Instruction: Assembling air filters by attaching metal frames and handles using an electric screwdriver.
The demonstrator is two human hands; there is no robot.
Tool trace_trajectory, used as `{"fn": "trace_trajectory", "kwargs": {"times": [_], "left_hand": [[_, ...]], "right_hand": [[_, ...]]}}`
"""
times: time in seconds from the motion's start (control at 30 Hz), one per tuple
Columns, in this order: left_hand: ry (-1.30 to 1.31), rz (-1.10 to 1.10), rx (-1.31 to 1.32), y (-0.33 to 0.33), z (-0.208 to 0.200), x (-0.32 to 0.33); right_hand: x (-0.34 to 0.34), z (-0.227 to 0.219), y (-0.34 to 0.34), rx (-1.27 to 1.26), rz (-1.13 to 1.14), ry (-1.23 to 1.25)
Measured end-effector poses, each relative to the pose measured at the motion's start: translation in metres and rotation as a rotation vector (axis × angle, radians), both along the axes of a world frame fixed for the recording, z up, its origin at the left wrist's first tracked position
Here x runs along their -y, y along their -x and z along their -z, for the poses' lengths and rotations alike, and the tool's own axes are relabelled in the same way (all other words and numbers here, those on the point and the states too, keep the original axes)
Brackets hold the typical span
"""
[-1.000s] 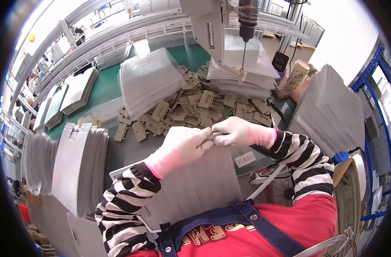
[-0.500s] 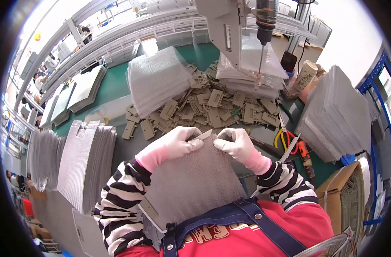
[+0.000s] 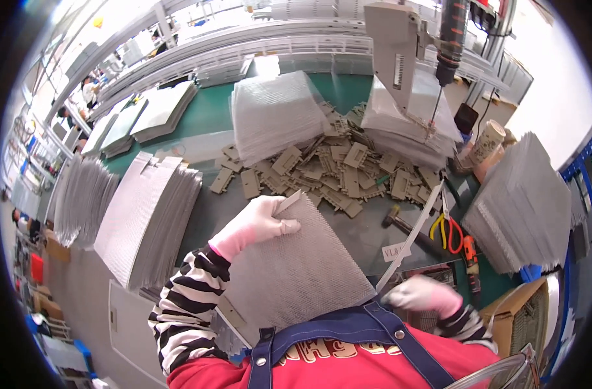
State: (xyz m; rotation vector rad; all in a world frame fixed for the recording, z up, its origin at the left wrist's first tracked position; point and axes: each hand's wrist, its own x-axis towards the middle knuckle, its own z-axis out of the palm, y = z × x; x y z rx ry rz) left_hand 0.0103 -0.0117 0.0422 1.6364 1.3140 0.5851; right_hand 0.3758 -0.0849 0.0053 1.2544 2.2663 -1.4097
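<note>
White-gloved, pinches strip (image 3: 289,202) against mesh sheet (image 3: 296,272) in left grip (image 3: 260,223), bare along edge rightward; cannot tell closure of blurred right grip (image 3: 422,296).

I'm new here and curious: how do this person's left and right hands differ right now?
The left hand grips the grey textured sheet at its upper edge; the right hand sits lower, near the sheet's lower right corner. The left hand looks sharp, while the right hand is blurred. Both wear white gloves with pink cuffs.
</note>
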Motion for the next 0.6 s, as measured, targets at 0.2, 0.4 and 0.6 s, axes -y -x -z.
{"fn": "trace_trajectory", "kwargs": {"times": [0.2, 0.4, 0.6], "left_hand": [[-0.565, -0.112, -0.220, -0.021, -0.075, 0.000], [-0.507, -0.044, 0.735, 0.007, -0.080, 0.027], [-0.431, -0.357, 0.364, 0.020, -0.071, 0.044]], "right_hand": [[0.020, 0.010, 0.064, -0.239, 0.763, -0.237], [-0.023, -0.125, 0.079, -1.142, 0.652, -0.729], [-0.067, -0.122, 0.079, -1.068, 0.540, -0.383]]}}
